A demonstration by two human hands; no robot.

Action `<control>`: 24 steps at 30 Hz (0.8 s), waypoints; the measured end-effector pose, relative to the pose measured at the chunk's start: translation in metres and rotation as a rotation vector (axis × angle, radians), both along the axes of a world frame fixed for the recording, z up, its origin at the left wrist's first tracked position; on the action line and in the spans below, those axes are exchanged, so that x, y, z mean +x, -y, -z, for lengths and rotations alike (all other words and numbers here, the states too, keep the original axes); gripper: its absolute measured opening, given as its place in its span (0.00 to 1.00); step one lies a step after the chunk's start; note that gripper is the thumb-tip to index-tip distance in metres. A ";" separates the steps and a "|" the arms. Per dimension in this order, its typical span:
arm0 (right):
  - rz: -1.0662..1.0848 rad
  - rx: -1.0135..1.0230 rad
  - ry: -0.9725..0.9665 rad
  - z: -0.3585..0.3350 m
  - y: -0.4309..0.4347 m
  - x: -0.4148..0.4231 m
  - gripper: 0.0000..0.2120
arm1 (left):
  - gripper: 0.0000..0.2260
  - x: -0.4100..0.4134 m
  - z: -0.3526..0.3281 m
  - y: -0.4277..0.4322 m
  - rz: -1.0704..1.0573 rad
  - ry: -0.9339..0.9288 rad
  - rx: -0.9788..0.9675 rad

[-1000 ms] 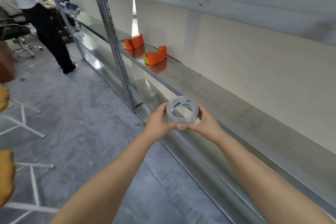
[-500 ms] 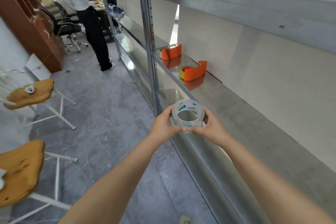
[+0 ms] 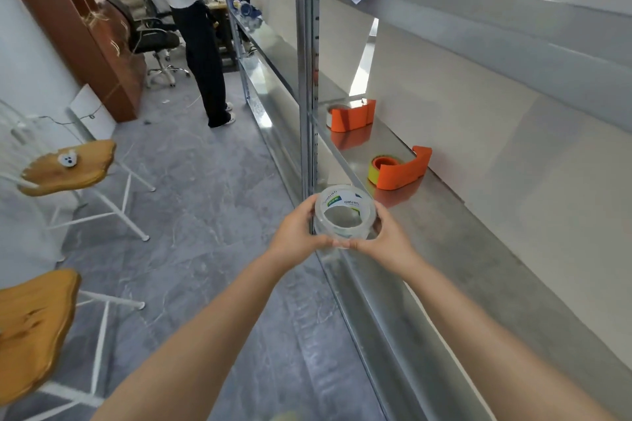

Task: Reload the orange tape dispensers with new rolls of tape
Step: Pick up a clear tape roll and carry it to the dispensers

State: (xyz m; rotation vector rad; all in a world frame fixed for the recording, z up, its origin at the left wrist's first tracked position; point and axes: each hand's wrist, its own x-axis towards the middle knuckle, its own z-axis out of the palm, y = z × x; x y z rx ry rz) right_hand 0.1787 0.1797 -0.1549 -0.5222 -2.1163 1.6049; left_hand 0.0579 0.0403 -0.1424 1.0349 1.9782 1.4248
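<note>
The two orange tape dispensers, the near dispenser (image 3: 400, 169) and the far dispenser (image 3: 350, 115), look closer now than a second ago. Both sit on the metal shelf (image 3: 444, 232). The left hand (image 3: 297, 232) and right hand (image 3: 386, 237) have their fingers clamped on the clear tape roll (image 3: 344, 212), still not loaded.

Both bare arms extended forward, hands meeting at centre.

The left hand (image 3: 298, 228) and the right hand (image 3: 388, 239) face each other with fingers curled inward, thumbs on the near side and thumb tips nearly touching low between them. Both hands grip the sides of a roll of clear tape (image 3: 345, 214); forearms converge from the lower corners, wrists straight.
</note>
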 end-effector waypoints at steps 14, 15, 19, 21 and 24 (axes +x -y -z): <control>0.230 -0.044 -0.020 0.003 -0.018 -0.164 0.40 | 0.36 -0.190 -0.008 -0.048 0.182 -0.139 -0.076; 0.255 -0.049 -0.017 0.003 -0.018 -0.175 0.40 | 0.36 -0.203 -0.007 -0.052 0.207 -0.143 -0.080; 0.341 -0.025 -0.016 0.002 -0.021 -0.207 0.39 | 0.37 -0.247 -0.004 -0.072 0.299 -0.171 -0.101; 0.380 -0.032 -0.009 0.003 -0.027 -0.218 0.39 | 0.38 -0.262 -0.001 -0.083 0.331 -0.164 -0.097; 0.440 -0.014 0.019 0.005 -0.038 -0.233 0.40 | 0.38 -0.280 0.003 -0.103 0.381 -0.159 -0.103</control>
